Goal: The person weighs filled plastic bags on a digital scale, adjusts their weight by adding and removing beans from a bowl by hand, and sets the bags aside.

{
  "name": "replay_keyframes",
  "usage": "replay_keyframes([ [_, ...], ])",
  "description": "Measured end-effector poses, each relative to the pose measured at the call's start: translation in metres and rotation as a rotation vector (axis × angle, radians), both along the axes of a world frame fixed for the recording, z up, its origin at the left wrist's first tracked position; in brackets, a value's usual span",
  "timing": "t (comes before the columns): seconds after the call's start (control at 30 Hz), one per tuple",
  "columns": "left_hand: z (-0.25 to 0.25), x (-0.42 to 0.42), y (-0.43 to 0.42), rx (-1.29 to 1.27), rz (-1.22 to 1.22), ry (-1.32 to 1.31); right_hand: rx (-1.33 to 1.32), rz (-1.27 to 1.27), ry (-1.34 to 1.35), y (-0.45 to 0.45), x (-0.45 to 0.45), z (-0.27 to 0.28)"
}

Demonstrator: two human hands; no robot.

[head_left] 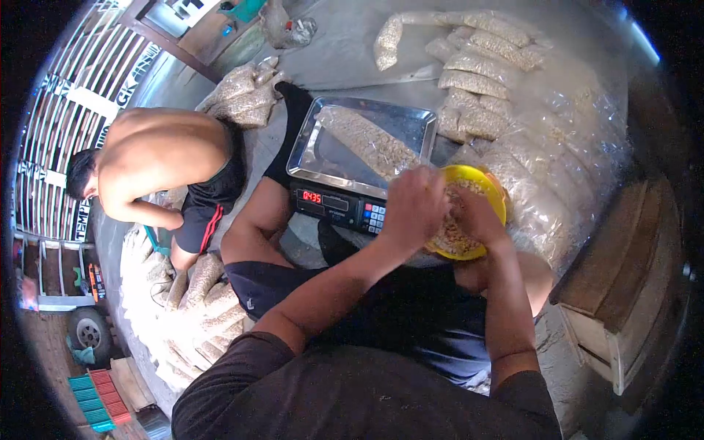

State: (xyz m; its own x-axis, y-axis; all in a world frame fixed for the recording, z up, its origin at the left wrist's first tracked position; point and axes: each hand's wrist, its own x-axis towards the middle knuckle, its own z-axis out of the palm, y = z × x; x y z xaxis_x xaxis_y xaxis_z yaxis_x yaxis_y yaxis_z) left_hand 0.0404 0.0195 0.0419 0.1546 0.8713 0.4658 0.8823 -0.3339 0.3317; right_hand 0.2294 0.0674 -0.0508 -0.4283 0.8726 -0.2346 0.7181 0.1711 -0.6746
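A yellow bowl (501, 192) of pale beans or grains rests by my lap. My right hand (473, 213) reaches into it, its fingers hidden among the grains. Over the bowl's left rim and the near corner of the scale is my left hand (416, 202), blurred, its fingers curled near the open end of a clear bag. That bag (367, 143), partly filled with grains, lies slantwise on the steel tray (306, 139) of a digital scale (330, 207). Red digits glow on the scale's display.
Filled bags (477, 84) lie in rows beyond the bowl, with clear plastic bags (546, 172) at the right. Another person (165, 150) sits bent over at the left, near a pile of filled bags (194, 323). A wooden box (612, 293) stands at the right.
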Motion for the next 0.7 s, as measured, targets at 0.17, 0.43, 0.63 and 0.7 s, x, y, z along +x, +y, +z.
replay_keyframes([
  [0.17, -0.048, -0.039, 0.012, -0.204, 0.043, -0.038, 0.096, -0.076, -0.107, -0.006, -0.017, -0.017],
  [0.43, -0.04, -0.045, -0.006, -0.21, 0.093, -0.362, -0.03, -0.118, -0.031, -0.014, -0.049, -0.025],
  [0.63, -0.045, -0.027, -0.004, -0.23, -0.046, -0.337, 0.139, -0.317, 0.121, 0.003, 0.004, -0.035],
  [0.7, -0.046, -0.015, 0.001, -0.198, -0.123, -0.335, 0.087, -0.365, 0.189, 0.005, 0.012, -0.022],
])
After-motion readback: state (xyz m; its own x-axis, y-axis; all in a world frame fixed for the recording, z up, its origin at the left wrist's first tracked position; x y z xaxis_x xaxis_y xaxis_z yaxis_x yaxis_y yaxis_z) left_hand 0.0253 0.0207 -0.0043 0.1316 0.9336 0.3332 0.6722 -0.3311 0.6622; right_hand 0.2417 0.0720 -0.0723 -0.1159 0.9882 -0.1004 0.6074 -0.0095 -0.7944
